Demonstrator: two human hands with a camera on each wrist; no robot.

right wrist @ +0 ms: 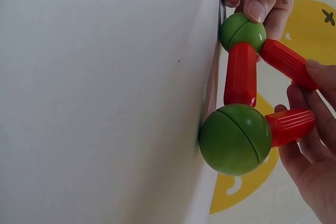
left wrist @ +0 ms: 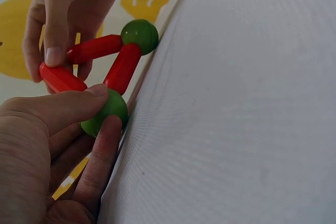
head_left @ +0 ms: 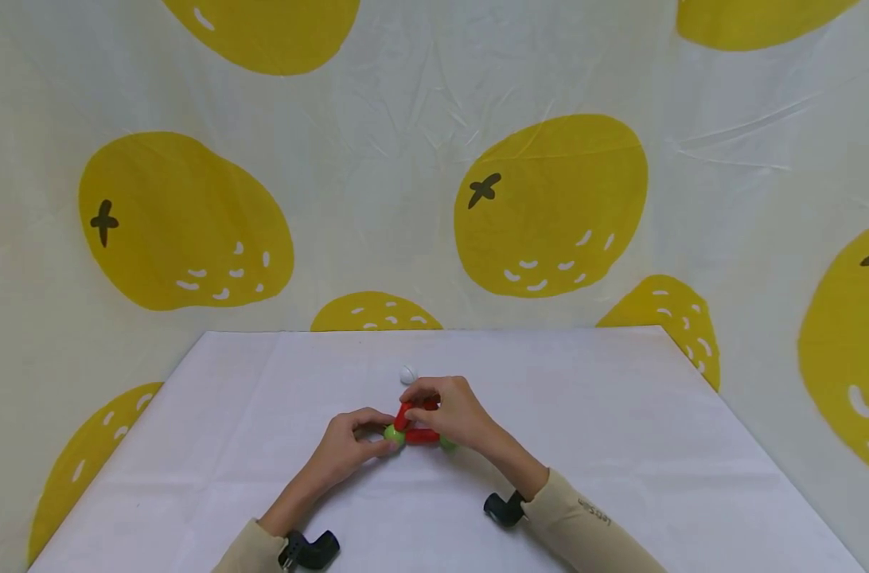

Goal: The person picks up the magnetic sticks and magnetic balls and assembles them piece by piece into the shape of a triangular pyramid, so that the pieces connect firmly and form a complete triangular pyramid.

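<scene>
My left hand point(head_left: 343, 447) pinches a green ball point(head_left: 395, 434) between thumb and fingers, low over the white table. A red ribbed rod point(right wrist: 240, 74) joins that ball to a second green ball point(right wrist: 235, 139). From the held ball another red rod point(right wrist: 287, 62) slants upward, its free end gripped by the thumb and fingers of my right hand point(head_left: 461, 412). A third red rod point(right wrist: 292, 126) rises from the second ball and lies beside the right fingers; in the left wrist view its outer end point(left wrist: 79, 53) is partly behind that hand.
A white ball point(head_left: 408, 374) sits on the table just beyond the right hand. The white tabletop point(head_left: 570, 382) runs back to a hanging cloth point(head_left: 377, 199) printed with yellow fruit.
</scene>
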